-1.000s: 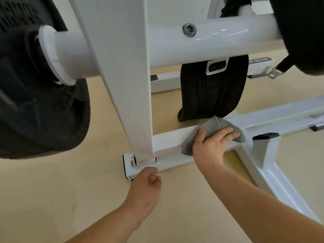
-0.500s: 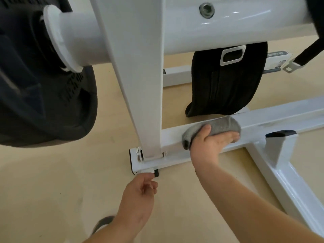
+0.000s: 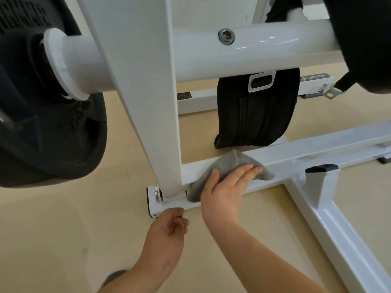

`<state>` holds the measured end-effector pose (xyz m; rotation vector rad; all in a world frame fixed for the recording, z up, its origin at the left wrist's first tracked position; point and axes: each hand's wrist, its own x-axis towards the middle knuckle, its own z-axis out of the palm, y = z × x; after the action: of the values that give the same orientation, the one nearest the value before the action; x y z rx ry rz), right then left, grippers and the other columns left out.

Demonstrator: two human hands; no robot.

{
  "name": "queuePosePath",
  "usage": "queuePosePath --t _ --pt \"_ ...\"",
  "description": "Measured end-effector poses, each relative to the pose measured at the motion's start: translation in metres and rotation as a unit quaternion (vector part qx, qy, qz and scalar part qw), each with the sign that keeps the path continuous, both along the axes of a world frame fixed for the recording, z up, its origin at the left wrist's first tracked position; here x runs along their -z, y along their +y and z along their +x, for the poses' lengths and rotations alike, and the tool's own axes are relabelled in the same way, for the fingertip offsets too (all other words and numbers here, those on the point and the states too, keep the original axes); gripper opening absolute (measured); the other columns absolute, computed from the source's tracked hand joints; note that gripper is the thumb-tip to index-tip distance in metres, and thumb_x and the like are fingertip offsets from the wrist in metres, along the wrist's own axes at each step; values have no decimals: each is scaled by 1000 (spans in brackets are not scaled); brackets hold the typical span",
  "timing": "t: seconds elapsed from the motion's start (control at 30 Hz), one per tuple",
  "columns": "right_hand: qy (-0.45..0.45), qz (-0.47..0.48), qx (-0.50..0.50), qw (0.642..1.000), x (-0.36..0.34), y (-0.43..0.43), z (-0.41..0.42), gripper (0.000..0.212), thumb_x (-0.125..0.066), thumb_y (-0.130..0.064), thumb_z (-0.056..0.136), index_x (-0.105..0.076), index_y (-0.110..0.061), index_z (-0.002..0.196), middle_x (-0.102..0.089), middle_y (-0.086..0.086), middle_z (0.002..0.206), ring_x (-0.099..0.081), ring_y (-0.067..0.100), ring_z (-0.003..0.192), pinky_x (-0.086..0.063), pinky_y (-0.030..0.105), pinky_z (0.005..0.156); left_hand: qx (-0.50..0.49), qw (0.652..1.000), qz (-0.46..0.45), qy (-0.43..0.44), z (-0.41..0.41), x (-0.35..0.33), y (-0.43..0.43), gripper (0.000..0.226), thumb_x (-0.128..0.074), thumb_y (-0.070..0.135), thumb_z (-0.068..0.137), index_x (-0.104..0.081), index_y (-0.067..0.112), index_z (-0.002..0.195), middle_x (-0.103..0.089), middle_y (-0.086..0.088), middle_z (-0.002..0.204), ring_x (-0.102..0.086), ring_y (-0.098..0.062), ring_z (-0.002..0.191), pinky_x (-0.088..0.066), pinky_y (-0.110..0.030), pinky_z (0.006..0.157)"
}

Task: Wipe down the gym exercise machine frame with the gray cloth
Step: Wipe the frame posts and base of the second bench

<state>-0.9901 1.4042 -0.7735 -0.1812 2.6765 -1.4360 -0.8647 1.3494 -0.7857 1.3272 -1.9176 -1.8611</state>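
A black, rubbery weight plate point(image 3: 53, 127) hangs far left, beside the glossy white upright post point(image 3: 146, 92). Just below the post's foot the left hand point(image 3: 167, 229) hovers, loosely curled and empty. The right hand point(image 3: 226, 187) presses straight fingers on the soft gray cloth point(image 3: 228, 163), draped over the smooth square base bar point(image 3: 328, 146). The bar's long axis runs off rightward, so the right hand is nearer.

The floor point(image 3: 63, 240) is a smooth tan sheet. The white frame base point(image 3: 317, 149) rests directly on it, running left to right. A side rail point(image 3: 349, 250) branches toward the camera, and a rear rail point(image 3: 201, 101) lies behind.
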Motion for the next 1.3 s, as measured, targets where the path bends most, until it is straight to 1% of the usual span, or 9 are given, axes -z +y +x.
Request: queuePosePath --t 0.17,0.27,0.43,0.6,0.8,0.93,1.07,1.2,1.3 --pt "69 13 -100 993 12 -18 40 87 -32 -46 106 23 0 154 45 12 156 42 22 147 22 28 120 21 999 -20 46 -6 -11 -4 27 -56 -9 93 -71 13 100 -78 7 87 -70 -1 75 -49 -12 67" --pt "50 6 -53 997 13 4 7 89 -34 -48 105 21 0 157 40 14 161 31 24 153 14 30 125 15 1000 -19 -2 -2 -2 -4 38 -48 -11 96 -68 20 106 -76 -3 88 -71 -19 83 -51 -21 72" --pt "-50 -69 29 996 1 21 -24 84 -37 -37 109 25 -8 157 38 5 163 24 7 151 6 29 127 29 999 -22 -31 -3 9 -4 38 -49 -5 98 -67 26 108 -76 3 89 -71 -12 80 -51 -28 77" --pt "38 11 -44 998 3 -9 16 67 -28 -18 107 8 -1 160 35 11 164 30 23 153 20 24 120 81 995 -63 6 -20 12 4 38 -50 -11 93 -71 19 102 -77 3 96 -72 -17 94 -56 -39 85" --pt "-31 -39 -99 994 21 73 -3 74 -38 3 105 3 -18 163 27 -17 164 14 -32 134 -3 2 115 103 993 -39 -39 -17 17 10 40 -51 1 96 -63 36 111 -75 16 94 -70 -4 87 -52 -25 78" --pt "-38 -9 -198 979 32 66 9 61 -31 -30 111 4 -29 162 22 -17 167 5 -12 148 0 3 115 110 992 -42 -47 -12 19 10 38 -54 3 97 -66 36 114 -76 13 96 -70 -3 90 -50 -19 75" --pt "-12 197 -292 936 70 39 17 62 -25 -22 112 5 5 159 29 19 164 25 36 154 17 36 125 184 979 -54 -65 -4 19 5 39 -54 8 97 -69 43 104 -75 21 99 -67 5 96 -46 -10 82" --pt "97 282 -340 892 86 56 -7 67 -33 -28 109 1 -11 164 16 2 171 18 19 157 28 25 115 167 977 -81 -106 13 34 -12 32 -60 10 98 -63 42 101 -74 10 98 -65 5 91 -42 -2 74" --pt "180 353 -349 849 91 66 -14 67 -31 -45 107 -5 -24 165 10 3 172 20 26 157 19 44 124 173 972 -100 -125 18 38 -20 30 -60 11 98 -62 40 105 -72 9 98 -66 1 92 -44 -7 75"
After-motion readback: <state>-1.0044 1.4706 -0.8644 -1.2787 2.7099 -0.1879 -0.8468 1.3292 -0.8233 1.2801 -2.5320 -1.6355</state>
